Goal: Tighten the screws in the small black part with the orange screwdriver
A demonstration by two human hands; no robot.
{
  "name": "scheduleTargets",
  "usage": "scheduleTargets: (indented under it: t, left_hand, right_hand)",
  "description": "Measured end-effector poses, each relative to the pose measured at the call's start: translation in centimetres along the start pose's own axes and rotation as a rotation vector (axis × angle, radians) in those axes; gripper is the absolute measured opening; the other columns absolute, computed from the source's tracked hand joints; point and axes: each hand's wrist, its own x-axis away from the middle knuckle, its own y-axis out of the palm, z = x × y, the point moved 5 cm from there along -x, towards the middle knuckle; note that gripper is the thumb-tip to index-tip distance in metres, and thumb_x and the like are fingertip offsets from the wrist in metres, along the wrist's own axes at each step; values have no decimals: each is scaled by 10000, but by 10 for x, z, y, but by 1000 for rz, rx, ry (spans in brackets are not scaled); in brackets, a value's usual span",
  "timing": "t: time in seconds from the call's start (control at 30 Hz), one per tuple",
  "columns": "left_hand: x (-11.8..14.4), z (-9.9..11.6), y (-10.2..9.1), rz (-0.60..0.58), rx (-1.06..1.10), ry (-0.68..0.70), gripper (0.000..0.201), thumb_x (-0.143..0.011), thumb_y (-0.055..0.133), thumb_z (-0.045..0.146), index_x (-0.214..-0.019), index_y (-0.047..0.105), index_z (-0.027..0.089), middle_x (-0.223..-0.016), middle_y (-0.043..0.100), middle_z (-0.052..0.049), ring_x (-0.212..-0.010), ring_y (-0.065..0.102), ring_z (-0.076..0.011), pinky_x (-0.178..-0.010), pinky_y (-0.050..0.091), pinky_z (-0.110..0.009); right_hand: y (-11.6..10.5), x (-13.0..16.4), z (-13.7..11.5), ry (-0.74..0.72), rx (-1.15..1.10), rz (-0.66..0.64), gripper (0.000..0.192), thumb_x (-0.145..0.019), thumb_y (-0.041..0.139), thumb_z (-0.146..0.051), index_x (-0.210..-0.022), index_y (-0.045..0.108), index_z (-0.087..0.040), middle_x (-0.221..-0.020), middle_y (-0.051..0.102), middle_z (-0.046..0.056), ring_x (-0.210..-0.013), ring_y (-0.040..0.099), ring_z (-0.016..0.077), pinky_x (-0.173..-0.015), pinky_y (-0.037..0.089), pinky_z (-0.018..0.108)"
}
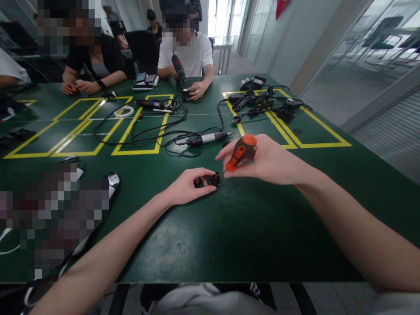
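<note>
Left hand rests on the green tabletop, fingers curled and pinched on a small black cylindrical part that sits on the surface near the middle of the view. Right hand is raised just above and to the right of it, closed round an orange-and-black screwdriver handle; the handle's lower end points down toward the part, and the tip is too small to make out, so contact cannot be told

Just beyond the hands lies an electric screwdriver with a silver-and-black barrel, its black cable looping left across yellow tape outlines. Between the hands and that tool nothing blocks the way. Far right of centre, a heap of black cabled parts sits inside another yellow outline. A white ring of tape lies toward the far left

Across the tabletop two other people sit: one in a white shirt with a hand on the surface beside a black tool, one in dark clothes with both forearms resting. Stacked phones lie between them
</note>
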Motion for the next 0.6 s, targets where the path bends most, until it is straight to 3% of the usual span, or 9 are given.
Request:
scheduleTargets:
  t: [0.23,0.47,0.6]
  left_hand:
    - [0,1,0,-15,0,-15,349,-888,713,348,-1177,722,153,-1035,752,-54,-781,623,-135,-725,457,-261]
    - [0,0,0,-6,19,-35,343,-869,722,367,-1138,726,154,-981,744,-47,-758,609,-137,-717,469,-261]
    - [0,0,0,-5,20,-24,339,-866,718,380,-1118,725,153,-973,736,-46,-748,601,-136,-713,461,-262]
  right_hand:
    - [5,2,1,-32,-45,-50,301,-779,774,-255,-1067,752,-169,-878,790,54,-815,751,221,-773,611,358]
    - [8,1,-2,-156,107,-11,128,-831,763,-311,-849,730,-188,-904,748,57,-803,701,215,-756,579,349]
    - [8,2,-7,-210,242,1,96,-870,706,-283,-858,737,-192,-876,736,58,-774,660,206,-712,536,321]
